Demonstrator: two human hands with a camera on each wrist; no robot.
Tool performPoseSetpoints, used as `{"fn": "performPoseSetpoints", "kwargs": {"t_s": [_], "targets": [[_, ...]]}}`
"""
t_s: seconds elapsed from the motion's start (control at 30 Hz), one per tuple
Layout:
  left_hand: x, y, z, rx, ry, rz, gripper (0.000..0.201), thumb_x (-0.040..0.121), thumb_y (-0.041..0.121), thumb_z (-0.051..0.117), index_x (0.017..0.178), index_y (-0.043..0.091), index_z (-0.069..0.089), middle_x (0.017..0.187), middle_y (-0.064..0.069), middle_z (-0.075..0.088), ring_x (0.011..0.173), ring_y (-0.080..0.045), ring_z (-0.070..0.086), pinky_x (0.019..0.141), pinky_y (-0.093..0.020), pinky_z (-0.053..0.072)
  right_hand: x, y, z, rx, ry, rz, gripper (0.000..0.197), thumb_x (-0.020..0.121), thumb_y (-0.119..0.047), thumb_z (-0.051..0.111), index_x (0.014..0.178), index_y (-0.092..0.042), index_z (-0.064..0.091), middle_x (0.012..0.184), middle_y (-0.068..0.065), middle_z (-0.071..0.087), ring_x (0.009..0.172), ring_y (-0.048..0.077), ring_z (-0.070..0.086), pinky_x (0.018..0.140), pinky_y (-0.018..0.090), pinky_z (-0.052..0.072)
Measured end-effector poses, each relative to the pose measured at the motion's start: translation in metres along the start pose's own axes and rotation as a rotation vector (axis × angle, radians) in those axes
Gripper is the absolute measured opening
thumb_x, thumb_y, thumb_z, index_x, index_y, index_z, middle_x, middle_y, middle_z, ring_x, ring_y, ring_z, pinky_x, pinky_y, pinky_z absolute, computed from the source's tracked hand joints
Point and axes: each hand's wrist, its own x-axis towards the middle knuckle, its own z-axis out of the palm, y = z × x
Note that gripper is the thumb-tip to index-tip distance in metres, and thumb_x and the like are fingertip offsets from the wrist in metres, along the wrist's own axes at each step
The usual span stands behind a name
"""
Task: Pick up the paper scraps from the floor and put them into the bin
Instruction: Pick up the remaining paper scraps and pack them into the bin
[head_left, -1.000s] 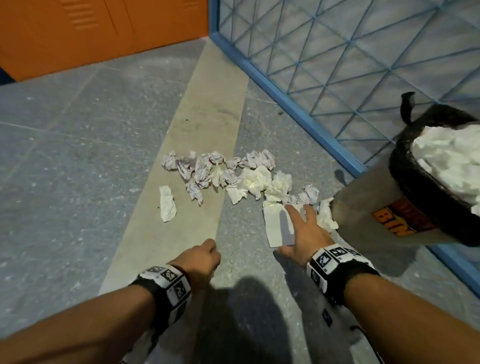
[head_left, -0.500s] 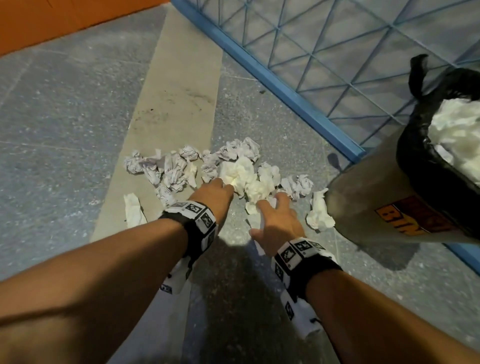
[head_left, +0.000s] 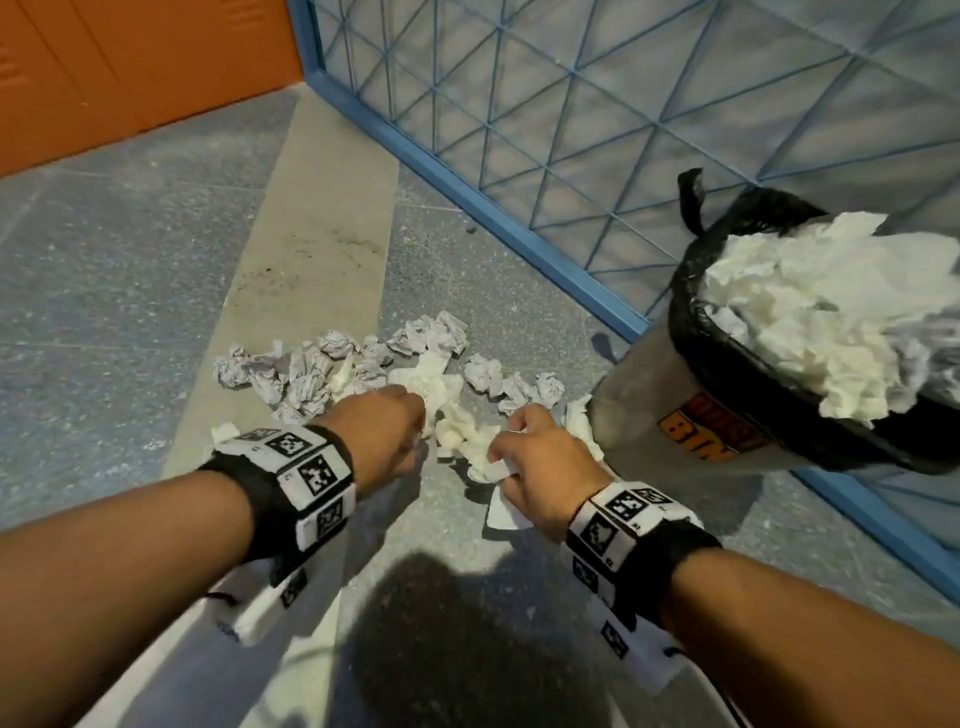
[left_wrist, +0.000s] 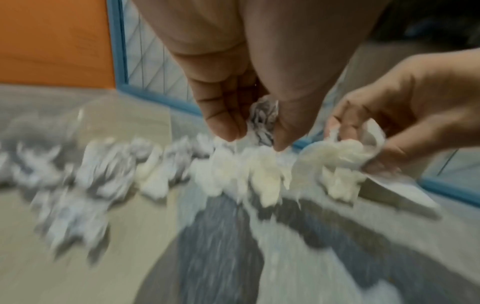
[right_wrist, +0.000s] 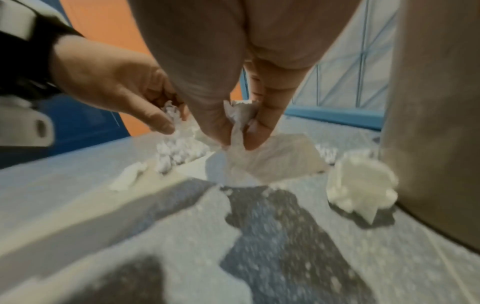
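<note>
Several crumpled paper scraps (head_left: 322, 371) lie in a row on the floor, blurred in the left wrist view as a band of scraps (left_wrist: 109, 166). My left hand (head_left: 387, 434) pinches a printed crumpled scrap (left_wrist: 262, 123) between thumb and fingers, just above the pile. My right hand (head_left: 540, 457) grips a flat white sheet (right_wrist: 259, 162) by its bunched top, with tissue wads (left_wrist: 337, 162) hanging against it. The bin (head_left: 691, 415) with a black liner (head_left: 727, 358) stands at the right, heaped with white paper (head_left: 831, 306).
A blue mesh panel (head_left: 545, 130) runs diagonally behind the pile and bin. An orange wall (head_left: 130, 62) stands at the back left. One white wad (right_wrist: 361, 183) lies by the bin's foot. The floor is grey with a beige strip (head_left: 311, 234).
Both hands went forward into the pile. The left hand has closed on a printed scrap, and the right hand, flat on the sheet before, now bunches and lifts it.
</note>
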Motion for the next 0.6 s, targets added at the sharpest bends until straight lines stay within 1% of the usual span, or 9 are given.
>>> {"fn": "performPoseSetpoints", "kwargs": {"t_s": [0.1, 0.13, 0.2, 0.27, 0.33, 0.4, 0.43, 0.5, 0.6], "targets": [[-0.005, 0.014, -0.054, -0.019, 0.114, 0.039, 0.024, 0.081, 0.027, 0.063, 0.102, 0.017, 0.056, 0.099, -0.003, 0.059, 0.084, -0.020, 0.053, 0.073, -0.025, 0.039, -0.040, -0.005, -0.047, -0.040, 0.023, -0.109, 0.031, 0.083, -0.018, 0.057, 0.113, -0.025, 0.059, 0.125, -0.002, 0.037, 0.096, 0.021, 0.053, 0.077, 0.019, 0.037], [-0.007, 0.022, -0.072, -0.019, 0.149, 0.054, 0.026, 0.081, 0.028, 0.064, 0.103, 0.017, 0.057, 0.097, -0.003, 0.059, 0.083, -0.020, 0.052, 0.072, -0.024, 0.037, -0.055, -0.005, -0.062, -0.056, 0.034, -0.136, 0.030, 0.083, -0.019, 0.057, 0.112, -0.026, 0.060, 0.125, -0.003, 0.037, 0.095, 0.019, 0.053, 0.077, 0.019, 0.038], [-0.012, 0.048, -0.106, -0.029, 0.229, 0.105, 0.027, 0.081, 0.030, 0.065, 0.104, 0.019, 0.057, 0.089, 0.004, 0.054, 0.079, -0.016, 0.047, 0.070, -0.023, 0.034, -0.086, -0.003, -0.098, -0.075, 0.097, -0.178, 0.028, 0.082, -0.020, 0.059, 0.109, -0.028, 0.062, 0.124, -0.003, 0.040, 0.096, 0.017, 0.052, 0.084, 0.023, 0.043], [-0.017, 0.083, -0.138, -0.071, 0.332, 0.206, 0.025, 0.080, 0.032, 0.066, 0.101, 0.022, 0.056, 0.077, 0.013, 0.046, 0.075, -0.013, 0.044, 0.062, -0.023, 0.032, -0.110, 0.002, -0.135, -0.028, 0.240, -0.143, 0.024, 0.080, -0.019, 0.064, 0.103, -0.026, 0.066, 0.119, -0.004, 0.045, 0.095, 0.012, 0.051, 0.085, 0.023, 0.042], [-0.017, 0.123, -0.164, -0.128, 0.431, 0.317, 0.024, 0.079, 0.034, 0.067, 0.098, 0.024, 0.056, 0.072, 0.016, 0.044, 0.073, -0.012, 0.044, 0.058, -0.022, 0.030, -0.124, 0.016, -0.170, 0.001, 0.479, -0.066, 0.022, 0.077, -0.020, 0.070, 0.098, -0.025, 0.070, 0.110, -0.005, 0.050, 0.092, 0.012, 0.051, 0.082, 0.019, 0.039], [-0.010, 0.163, -0.180, -0.174, 0.491, 0.412, 0.027, 0.078, 0.036, 0.068, 0.099, 0.025, 0.057, 0.075, 0.013, 0.049, 0.077, -0.012, 0.047, 0.064, -0.024, 0.034, -0.131, 0.036, -0.200, -0.048, 0.696, 0.042, 0.024, 0.074, -0.021, 0.072, 0.098, -0.024, 0.071, 0.106, 0.000, 0.054, 0.090, 0.018, 0.053, 0.079, 0.019, 0.033], [-0.003, 0.182, -0.184, -0.177, 0.500, 0.437, 0.029, 0.077, 0.036, 0.068, 0.102, 0.024, 0.058, 0.081, 0.011, 0.052, 0.079, -0.012, 0.048, 0.067, -0.024, 0.035, -0.131, 0.048, -0.210, -0.073, 0.759, 0.109, 0.026, 0.073, -0.021, 0.072, 0.099, -0.024, 0.071, 0.108, 0.005, 0.057, 0.094, 0.024, 0.055, 0.082, 0.023, 0.034], [0.016, 0.216, -0.181, -0.141, 0.472, 0.453, 0.033, 0.078, 0.035, 0.068, 0.106, 0.021, 0.059, 0.090, 0.005, 0.055, 0.085, -0.015, 0.052, 0.069, -0.024, 0.036, -0.126, 0.074, -0.217, -0.101, 0.792, 0.244, 0.030, 0.075, -0.022, 0.071, 0.105, -0.022, 0.070, 0.116, 0.014, 0.056, 0.106, 0.033, 0.055, 0.089, 0.030, 0.037], [0.047, 0.253, -0.157, -0.004, 0.316, 0.418, 0.034, 0.079, 0.031, 0.066, 0.110, 0.017, 0.060, 0.106, -0.005, 0.065, 0.100, -0.026, 0.059, 0.073, -0.026, 0.039, -0.116, 0.103, -0.201, -0.088, 0.694, 0.334, 0.030, 0.078, -0.022, 0.069, 0.108, -0.017, 0.069, 0.119, 0.019, 0.054, 0.109, 0.037, 0.054, 0.090, 0.034, 0.041]]}}
